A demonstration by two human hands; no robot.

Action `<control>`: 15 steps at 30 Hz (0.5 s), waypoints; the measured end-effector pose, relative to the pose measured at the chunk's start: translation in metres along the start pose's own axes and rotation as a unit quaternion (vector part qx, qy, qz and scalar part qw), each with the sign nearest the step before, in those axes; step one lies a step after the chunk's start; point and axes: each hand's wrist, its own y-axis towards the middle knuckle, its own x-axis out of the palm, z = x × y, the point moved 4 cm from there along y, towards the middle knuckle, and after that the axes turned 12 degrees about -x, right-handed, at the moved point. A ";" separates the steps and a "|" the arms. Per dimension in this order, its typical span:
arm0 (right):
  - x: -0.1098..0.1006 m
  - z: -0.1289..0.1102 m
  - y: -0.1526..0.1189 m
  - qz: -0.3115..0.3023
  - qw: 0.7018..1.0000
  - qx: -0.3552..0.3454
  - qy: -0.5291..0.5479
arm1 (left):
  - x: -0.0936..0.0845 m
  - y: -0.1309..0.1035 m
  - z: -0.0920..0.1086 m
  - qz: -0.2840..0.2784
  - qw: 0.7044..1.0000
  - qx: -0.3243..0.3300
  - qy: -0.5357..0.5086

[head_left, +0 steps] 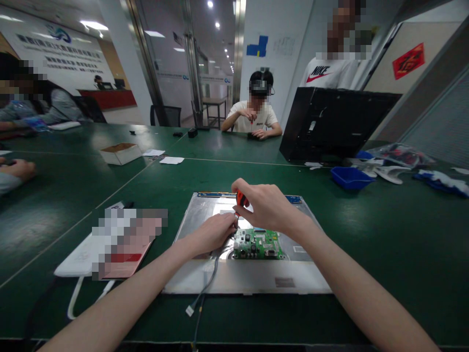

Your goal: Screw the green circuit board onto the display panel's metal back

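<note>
My right hand [269,208] is closed around the red and black handle of a screwdriver [241,198]. The tool stands nearly upright, its shaft pointing down at the upper left corner of a green circuit board [258,243]. My left hand [216,231] is beside the tip, its fingers pressed together; whatever they pinch is hidden. Beneath both hands a silver display panel [242,277] lies flat on the table, with the board on its back. A grey cable [210,281] runs from under my left hand over the panel's front edge, ending in a white connector [189,310].
Left of the panel lie a white device [76,256] and a pink item, partly blurred out. Farther off are an open box [120,153], white papers [172,160], a blue tray [351,178] and a large black monitor housing [337,122]. Several people are around the green table [395,254].
</note>
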 end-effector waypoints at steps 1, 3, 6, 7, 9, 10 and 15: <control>0.001 0.000 0.000 0.000 1.000 0.001 -0.004 | 0.000 0.000 0.000 0.000 1.000 0.000 0.003; 0.002 0.001 0.000 0.004 1.000 0.004 -0.008 | -0.001 0.000 0.000 0.000 1.000 -0.002 0.006; 0.003 0.002 0.000 0.015 1.000 0.010 0.001 | -0.002 0.000 0.001 -0.001 1.000 -0.006 0.009; 0.004 0.002 0.001 0.016 1.000 0.012 0.007 | -0.003 -0.001 0.002 -0.002 1.000 -0.006 0.010; 0.004 0.003 0.001 0.018 1.000 0.012 0.016 | -0.003 -0.001 0.002 -0.002 1.000 -0.006 0.011; 0.005 0.003 0.001 0.020 1.000 0.011 0.019 | -0.003 -0.001 0.003 0.000 1.000 -0.006 0.011; 0.006 0.004 0.001 0.027 0.999 0.015 0.018 | -0.002 -0.001 0.002 0.013 1.000 0.004 0.011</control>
